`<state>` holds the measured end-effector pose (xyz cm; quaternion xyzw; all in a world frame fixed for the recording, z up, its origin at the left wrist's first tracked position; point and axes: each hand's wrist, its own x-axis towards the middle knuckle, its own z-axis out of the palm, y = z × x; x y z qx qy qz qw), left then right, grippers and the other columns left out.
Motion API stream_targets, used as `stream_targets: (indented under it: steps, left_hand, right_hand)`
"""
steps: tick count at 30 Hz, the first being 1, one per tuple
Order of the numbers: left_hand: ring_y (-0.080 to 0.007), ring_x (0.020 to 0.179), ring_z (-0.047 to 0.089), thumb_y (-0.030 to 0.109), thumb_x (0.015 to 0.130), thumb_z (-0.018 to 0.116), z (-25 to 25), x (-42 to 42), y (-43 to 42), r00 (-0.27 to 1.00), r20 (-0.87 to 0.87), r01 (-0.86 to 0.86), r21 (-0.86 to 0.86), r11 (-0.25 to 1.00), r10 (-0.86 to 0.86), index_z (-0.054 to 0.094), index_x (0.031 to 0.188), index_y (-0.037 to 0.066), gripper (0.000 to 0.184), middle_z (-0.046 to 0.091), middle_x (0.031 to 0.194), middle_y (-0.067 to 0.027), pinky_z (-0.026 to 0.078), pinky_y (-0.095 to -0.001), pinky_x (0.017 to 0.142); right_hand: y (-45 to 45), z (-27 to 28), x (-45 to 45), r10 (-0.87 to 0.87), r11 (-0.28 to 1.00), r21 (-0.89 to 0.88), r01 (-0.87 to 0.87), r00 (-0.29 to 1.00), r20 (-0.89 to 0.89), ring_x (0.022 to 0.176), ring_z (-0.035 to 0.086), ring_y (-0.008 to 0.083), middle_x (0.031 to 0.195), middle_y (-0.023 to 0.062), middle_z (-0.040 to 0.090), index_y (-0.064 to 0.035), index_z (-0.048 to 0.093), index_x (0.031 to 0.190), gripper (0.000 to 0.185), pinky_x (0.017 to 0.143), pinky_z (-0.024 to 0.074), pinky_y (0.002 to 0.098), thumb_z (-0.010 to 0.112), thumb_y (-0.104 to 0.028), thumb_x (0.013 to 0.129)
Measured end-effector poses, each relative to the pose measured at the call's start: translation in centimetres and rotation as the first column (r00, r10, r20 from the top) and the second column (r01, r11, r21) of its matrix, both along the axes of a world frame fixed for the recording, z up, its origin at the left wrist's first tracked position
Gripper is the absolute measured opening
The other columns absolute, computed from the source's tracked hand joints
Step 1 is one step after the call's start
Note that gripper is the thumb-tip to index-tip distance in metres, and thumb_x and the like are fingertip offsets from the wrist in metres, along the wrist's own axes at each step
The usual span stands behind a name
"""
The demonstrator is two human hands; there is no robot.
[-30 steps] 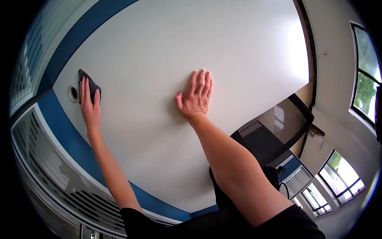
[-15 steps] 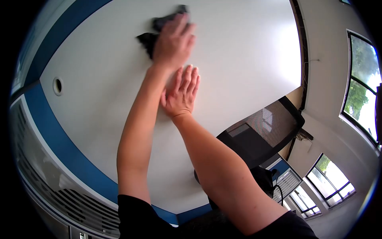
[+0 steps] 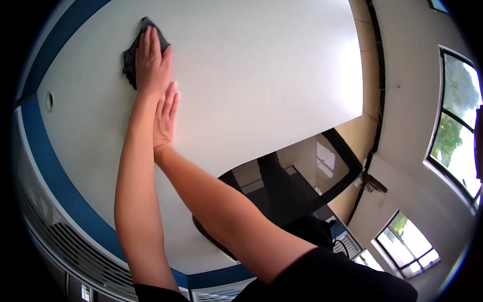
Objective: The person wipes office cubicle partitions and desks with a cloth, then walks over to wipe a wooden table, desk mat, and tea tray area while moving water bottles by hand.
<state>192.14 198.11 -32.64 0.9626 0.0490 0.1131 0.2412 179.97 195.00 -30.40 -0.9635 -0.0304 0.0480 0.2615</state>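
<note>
Dark-grey cloth (image 3: pixel 129 63), upper L of frame, looked soft, light, best taken mid-bunch, I judged; L hand (image 3: pixel 152 63) pressed it, fingers straight; R hand (image 3: pixel 164 123) lay open on tabletop (image 3: pixel 261 75).

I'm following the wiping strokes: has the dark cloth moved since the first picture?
Yes, the dark cloth is now farther from the round desk hole.

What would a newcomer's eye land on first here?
Probably the left hand on a dark cloth, upper left in the picture, against the pale tabletop. Next, the right hand just below it, partly hidden by the left forearm. Then the bright glare at the tabletop's edge on the picture's right.
</note>
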Motion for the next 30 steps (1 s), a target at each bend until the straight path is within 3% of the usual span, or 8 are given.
stream_targets:
  steps: [5,6,9,13,16,19,24,30]
  left_hand:
    - [-0.0330,0.145,0.016,0.046,0.096,0.042,0.3,0.4,-4.1,0.957,-0.206,-0.197,0.052,0.979,0.203,0.020,0.149,-0.003,0.075,0.018,0.157,-0.0198,0.013,-0.0400,0.118]
    - [-0.0330,0.146,0.015,0.047,0.096,0.042,0.2,1.1,-5.4,0.945,-0.222,-0.239,0.026,0.971,0.239,0.018,0.149,-0.004,0.077,0.016,0.157,-0.0204,0.013,-0.0399,0.118]
    - [-0.0341,0.146,0.013,0.047,0.095,0.045,1.0,2.6,-11.2,0.920,-0.256,-0.295,0.050,0.954,0.297,0.017,0.148,-0.006,0.081,0.015,0.157,-0.0220,0.012,-0.0397,0.118]
    - [-0.0349,0.145,0.016,0.045,0.093,0.049,0.5,2.7,-18.1,0.928,-0.184,-0.298,0.157,0.942,0.324,0.020,0.147,-0.007,0.080,0.019,0.155,-0.0221,0.015,-0.0401,0.118]
    - [-0.0356,0.143,0.021,0.042,0.094,0.049,-0.4,4.0,-28.5,0.975,-0.122,-0.164,0.175,0.971,0.187,0.026,0.146,-0.006,0.074,0.026,0.153,-0.0224,0.018,-0.0420,0.117]
    - [-0.0360,0.141,0.025,0.038,0.096,0.049,-0.1,4.8,-39.0,0.994,-0.070,0.092,0.124,0.988,-0.084,0.031,0.144,-0.005,0.067,0.028,0.152,-0.0233,0.020,-0.0440,0.116]
    - [-0.0351,0.141,0.029,0.033,0.094,0.051,4.1,0.5,-51.9,0.857,-0.053,0.515,0.056,0.855,-0.512,0.033,0.145,0.002,0.062,0.032,0.152,-0.0170,0.022,-0.0479,0.114]
    - [-0.0336,0.141,0.029,0.018,0.093,0.054,8.5,-5.8,-49.5,0.656,-0.131,0.741,-0.081,0.667,-0.744,0.037,0.144,0.004,0.056,0.035,0.151,-0.0136,0.022,-0.0454,0.115]
  right_hand:
    - [-6.7,2.6,0.7,0.337,0.805,0.576,-0.141,0.908,-0.250,0.144,0.010,0.0420,0.153,0.0235,0.025,0.0047,0.024,0.147,0.067,0.119,0.0069,0.0506,0.039,-0.032,0.092]
    - [-6.7,0.0,-0.3,0.181,0.766,0.628,-0.138,0.983,-0.006,0.138,0.030,0.0406,0.144,0.0233,0.041,0.0030,0.035,0.143,0.062,0.116,0.0209,0.0507,0.044,-0.030,0.091]
    - [-16.8,3.2,4.7,0.611,0.489,0.871,0.046,0.694,-0.380,0.124,0.049,0.0407,0.131,0.0210,0.055,-0.0014,0.048,0.135,0.054,0.106,0.0360,0.0538,0.050,-0.029,0.089]
    - [-26.0,5.1,7.2,0.891,0.449,0.601,-0.661,0.285,-0.353,0.108,0.062,0.0316,0.120,0.0170,0.064,-0.0063,0.060,0.123,0.045,0.089,0.0477,0.0476,0.057,-0.030,0.085]
    - [-33.9,7.7,8.7,0.622,0.350,0.203,-0.914,0.065,-0.780,0.108,0.063,0.0291,0.120,0.0155,0.064,-0.0086,0.063,0.121,0.044,0.085,0.0488,0.0434,0.061,-0.028,0.082]
    - [-51.6,14.9,12.7,0.814,0.537,0.402,-0.741,0.332,-0.476,0.094,0.066,0.0335,0.102,0.0126,0.070,-0.0071,0.065,0.116,0.038,0.076,0.0509,0.0440,0.059,-0.022,0.082]
    - [-80.1,19.9,8.8,-0.126,0.817,0.519,0.253,0.955,-0.267,0.079,0.064,0.0213,0.091,0.0131,0.066,-0.0004,0.061,0.114,0.031,0.074,0.0509,0.0343,0.053,-0.018,0.091]
    - [-97.9,21.4,-25.0,-0.958,0.171,0.160,0.972,0.202,-0.202,0.072,0.056,0.0141,0.077,0.0046,0.060,-0.0005,0.061,0.095,0.025,0.066,0.0454,0.0286,0.054,-0.025,0.094]
